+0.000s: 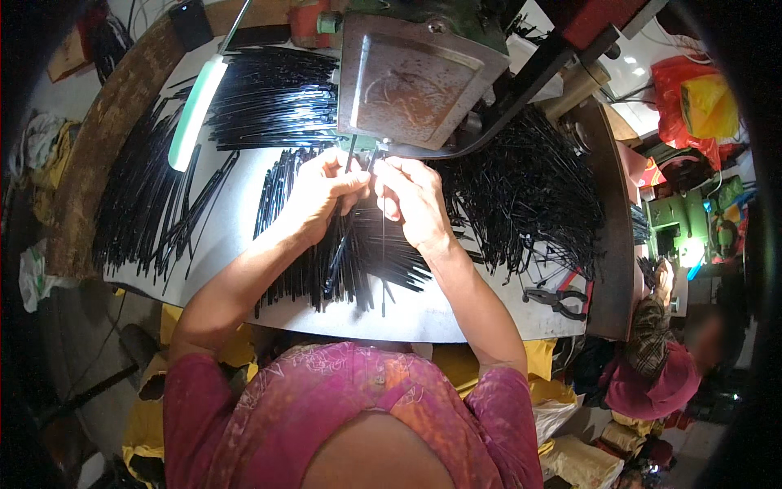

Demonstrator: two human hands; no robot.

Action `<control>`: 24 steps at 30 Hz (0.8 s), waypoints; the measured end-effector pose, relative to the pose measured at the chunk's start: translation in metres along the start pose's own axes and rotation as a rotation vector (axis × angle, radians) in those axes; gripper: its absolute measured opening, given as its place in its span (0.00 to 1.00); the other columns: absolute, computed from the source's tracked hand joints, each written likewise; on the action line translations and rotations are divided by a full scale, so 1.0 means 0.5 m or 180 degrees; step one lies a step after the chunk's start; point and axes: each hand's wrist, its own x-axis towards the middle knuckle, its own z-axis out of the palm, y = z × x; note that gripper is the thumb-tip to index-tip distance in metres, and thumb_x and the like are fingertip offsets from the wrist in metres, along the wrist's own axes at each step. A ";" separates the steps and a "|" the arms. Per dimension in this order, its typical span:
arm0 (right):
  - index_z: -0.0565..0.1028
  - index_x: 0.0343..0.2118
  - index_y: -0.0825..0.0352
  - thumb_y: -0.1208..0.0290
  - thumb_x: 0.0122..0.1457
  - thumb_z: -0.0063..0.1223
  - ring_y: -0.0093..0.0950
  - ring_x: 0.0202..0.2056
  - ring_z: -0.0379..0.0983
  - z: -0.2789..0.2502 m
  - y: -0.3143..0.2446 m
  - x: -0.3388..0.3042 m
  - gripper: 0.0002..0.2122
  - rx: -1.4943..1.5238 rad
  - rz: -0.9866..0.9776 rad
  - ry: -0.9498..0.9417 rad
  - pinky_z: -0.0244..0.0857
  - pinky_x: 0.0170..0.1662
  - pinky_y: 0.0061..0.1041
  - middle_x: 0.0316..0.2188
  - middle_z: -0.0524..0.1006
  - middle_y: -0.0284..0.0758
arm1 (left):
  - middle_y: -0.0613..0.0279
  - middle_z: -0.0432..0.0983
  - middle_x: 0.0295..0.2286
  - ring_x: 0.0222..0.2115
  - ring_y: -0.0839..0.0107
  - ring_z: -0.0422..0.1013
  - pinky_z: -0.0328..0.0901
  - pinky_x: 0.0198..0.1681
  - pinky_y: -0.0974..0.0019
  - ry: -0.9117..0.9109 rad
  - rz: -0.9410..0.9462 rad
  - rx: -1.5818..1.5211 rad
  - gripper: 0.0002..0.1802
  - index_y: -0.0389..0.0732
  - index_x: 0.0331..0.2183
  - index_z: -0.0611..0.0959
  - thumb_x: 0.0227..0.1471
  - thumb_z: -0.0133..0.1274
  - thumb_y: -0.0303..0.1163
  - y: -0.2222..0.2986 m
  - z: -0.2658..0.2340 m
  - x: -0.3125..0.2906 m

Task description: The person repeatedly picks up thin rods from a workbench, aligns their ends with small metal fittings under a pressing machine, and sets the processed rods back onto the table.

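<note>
Both my hands are raised close together just under the head of a green-and-grey machine (411,90), whose front plate is rusty. My left hand (330,189) is closed round one or more thin black rods (339,261), which slant down toward me from the fingers. My right hand (414,196), beside it, pinches another thin black rod (384,269) that hangs nearly straight down. The rods' upper ends meet the machine under the plate, where fingers and shadow hide the exact contact. Below my hands a loose bundle of similar black rods (285,273) lies on the white tabletop (366,326).
More black rods lie in piles at the left (134,204), upper left (269,94) and right (529,187). A lit lamp (198,114) hangs at the left. Red-handled pliers (558,300) rest by the right edge. Farther right, a person (658,371) works at another green machine (683,224).
</note>
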 end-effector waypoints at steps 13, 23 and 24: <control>0.70 0.25 0.68 0.70 0.54 0.49 0.14 0.13 0.59 0.002 -0.001 0.000 0.07 0.0110 0.0144 -0.0008 0.50 0.14 0.12 0.16 0.67 0.27 | 0.64 0.68 0.15 0.10 0.82 0.56 0.48 0.12 0.78 0.0165 0.0003 0.0063 0.08 0.41 0.22 0.70 0.42 0.54 0.23 0.005 0.007 0.002; 0.71 0.23 0.67 0.70 0.54 0.49 0.14 0.12 0.59 0.008 0.006 0.006 0.07 -0.0206 -0.0015 0.0171 0.49 0.13 0.13 0.15 0.67 0.27 | 0.65 0.66 0.14 0.10 0.83 0.54 0.46 0.12 0.78 0.0487 0.0106 0.0182 0.09 0.41 0.21 0.69 0.41 0.54 0.22 0.003 0.025 0.007; 0.71 0.23 0.67 0.70 0.54 0.49 0.14 0.12 0.59 0.007 0.006 0.006 0.07 -0.0207 -0.0007 0.0162 0.50 0.13 0.13 0.15 0.67 0.27 | 0.65 0.66 0.14 0.10 0.82 0.54 0.46 0.12 0.78 0.0501 0.0082 0.0241 0.09 0.41 0.21 0.69 0.41 0.54 0.22 0.003 0.023 0.008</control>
